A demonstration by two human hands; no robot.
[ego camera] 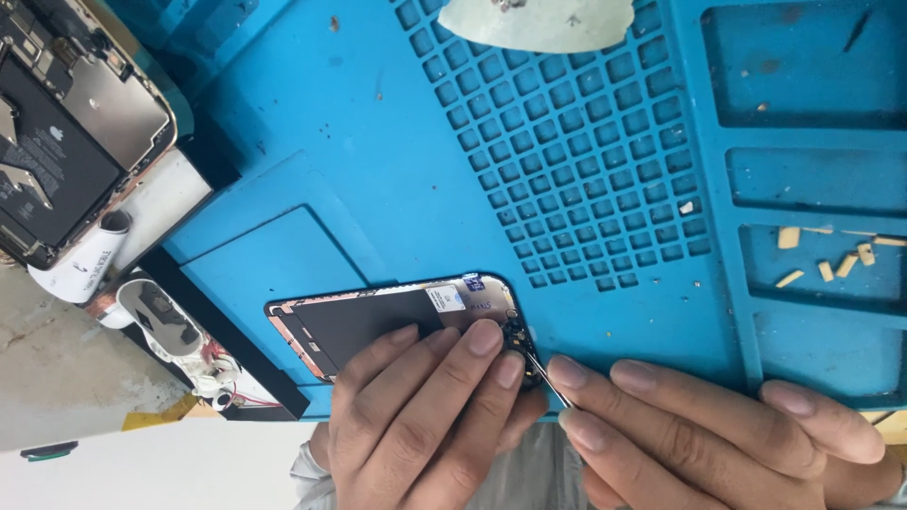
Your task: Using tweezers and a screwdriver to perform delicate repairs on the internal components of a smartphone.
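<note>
A detached phone screen panel (pixel 378 316) lies back side up on the blue silicone work mat (pixel 378 151), with small white stickers near its right end. My left hand (pixel 425 416) presses its fingers on the panel's lower right part. My right hand (pixel 699 434) pinches thin metal tweezers (pixel 548 378), whose tip touches a small dark component (pixel 517 332) at the panel's right corner. Most of the tweezers are hidden by my fingers.
An opened phone body (pixel 71 123) with exposed internals sits at the upper left. A white roll and small parts (pixel 161 316) lie beside the mat's left edge. Several tan scraps (pixel 831 257) rest in a right-hand mat compartment. A pale dish (pixel 539 21) is at the top.
</note>
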